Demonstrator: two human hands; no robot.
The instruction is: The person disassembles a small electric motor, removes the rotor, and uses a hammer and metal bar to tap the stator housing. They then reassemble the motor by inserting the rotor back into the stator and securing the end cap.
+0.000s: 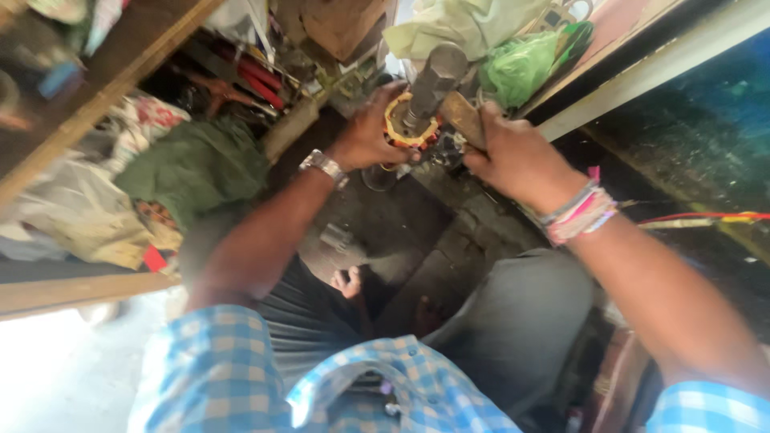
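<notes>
a: where are the hands?

b: both up at the top middle of the view, close together. the left hand [365,132] has its fingers curled round a motor part [411,128], a round piece with an orange-yellow ring and dark windings. a silver watch [324,166] sits on that wrist.

a: and the right hand?

b: the right hand [513,156] is closed round a wooden handle [463,117] that slants up toward the part. coloured bands [579,212] wrap that wrist.

a: what's on top of the part?

b: a grey metal shaft [433,80] with a blocky head stands up out of the ring, tilted a little to the right. the handle touches or nearly touches it; blur keeps me from telling which.

a: where does the part rest?

b: it's held in front of the person, above a dark stained floor [401,224]. i can't tell whether its underside rests on something.

a: around it?

b: a green bag [521,68] and pale cloth [465,24] just behind the shaft, a green cloth [192,164] to the left under a wooden shelf [104,88], red wires [698,216] off to the right. below, the person's blue checked shirt [224,377], grey trousers [513,321] and a bare foot [349,282].
</notes>
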